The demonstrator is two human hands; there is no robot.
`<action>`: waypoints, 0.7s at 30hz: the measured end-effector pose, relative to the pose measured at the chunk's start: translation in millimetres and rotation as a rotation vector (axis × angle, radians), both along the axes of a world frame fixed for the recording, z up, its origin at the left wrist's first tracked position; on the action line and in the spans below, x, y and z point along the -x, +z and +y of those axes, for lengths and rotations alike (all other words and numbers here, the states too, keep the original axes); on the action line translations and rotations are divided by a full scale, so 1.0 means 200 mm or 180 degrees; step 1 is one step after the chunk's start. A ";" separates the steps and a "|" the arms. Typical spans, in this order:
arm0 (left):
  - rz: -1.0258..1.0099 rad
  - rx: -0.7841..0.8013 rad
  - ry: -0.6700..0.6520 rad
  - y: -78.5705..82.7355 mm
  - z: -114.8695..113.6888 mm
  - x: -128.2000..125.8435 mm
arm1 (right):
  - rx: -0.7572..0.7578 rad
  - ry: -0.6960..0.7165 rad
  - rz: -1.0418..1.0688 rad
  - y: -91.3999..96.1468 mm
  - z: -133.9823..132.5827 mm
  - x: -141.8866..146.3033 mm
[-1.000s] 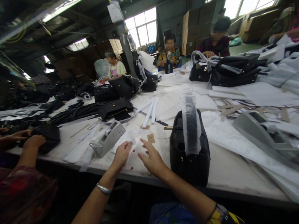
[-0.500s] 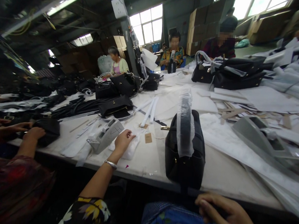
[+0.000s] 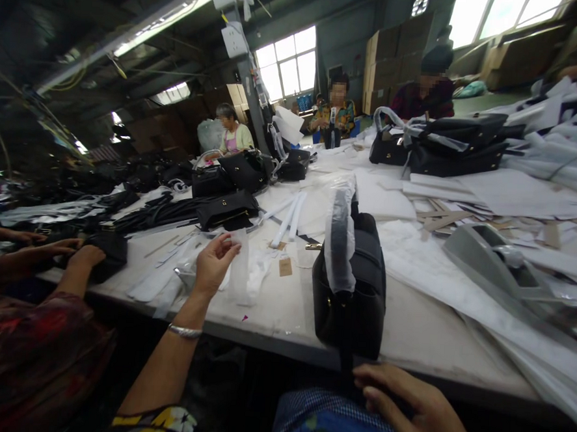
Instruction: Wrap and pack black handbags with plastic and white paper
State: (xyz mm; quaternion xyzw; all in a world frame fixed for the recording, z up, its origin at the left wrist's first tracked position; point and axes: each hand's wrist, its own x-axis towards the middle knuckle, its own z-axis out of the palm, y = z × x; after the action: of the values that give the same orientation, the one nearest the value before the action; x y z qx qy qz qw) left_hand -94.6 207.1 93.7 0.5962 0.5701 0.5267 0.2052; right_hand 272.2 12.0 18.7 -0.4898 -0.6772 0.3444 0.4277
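Observation:
A black handbag (image 3: pixel 357 292) stands upright at the near edge of the white worktable (image 3: pixel 423 328), its handle wrapped in clear plastic (image 3: pixel 341 235). My left hand (image 3: pixel 214 263) is raised over the table, pinching a strip of clear film (image 3: pixel 240 268) that hangs from the fingers, above the grey tape dispenser (image 3: pixel 187 276). My right hand (image 3: pixel 399 402) is below the table edge at my lap, fingers curled on a dark strap (image 3: pixel 346 368) hanging from the bag.
A second grey tape dispenser (image 3: pixel 505 265) sits at right among white paper sheets. A small tag (image 3: pixel 285 266) and wrapped white strips (image 3: pixel 291 216) lie mid-table. More black bags (image 3: pixel 227 211) lie further back. A neighbour's hands (image 3: pixel 78 255) work at left; other people sit at the far side.
My right hand left the table and dropped to my lap by the bag's strap. My left hand lifted off the dispenser, pulling up a strip of clear film.

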 end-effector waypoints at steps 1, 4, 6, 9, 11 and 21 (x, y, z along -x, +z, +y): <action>-0.0054 -0.0001 -0.0137 0.03 -0.08 -0.04 | 0.0006 0.0056 0.0054 0.01 0.00 0.02; -0.0184 0.0283 -0.0614 0.04 -0.37 -0.21 | 0.0181 0.0169 0.0315 0.06 -0.01 0.13; -0.0136 0.0578 -0.0789 -0.02 -0.57 -0.34 | 0.0385 0.0153 0.0561 0.08 -0.01 0.21; -0.0154 0.0960 -0.1070 -0.16 -0.82 -0.49 | 0.0473 0.0114 0.0781 0.07 -0.01 0.32; -0.0456 0.1203 -0.1185 -0.25 -0.92 -0.55 | 0.0356 0.0135 0.0745 0.04 -0.02 0.35; -0.1273 0.1457 -0.0966 -0.44 -1.03 -0.60 | -0.0086 -0.0910 0.0040 -0.12 -0.05 0.14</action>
State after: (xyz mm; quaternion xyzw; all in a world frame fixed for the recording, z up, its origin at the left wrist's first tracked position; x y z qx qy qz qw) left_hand 26.1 1.8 5.3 0.4976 0.5269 0.4550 0.5175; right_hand 244.0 1.9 -5.8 -0.5732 -0.6023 0.2739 0.4833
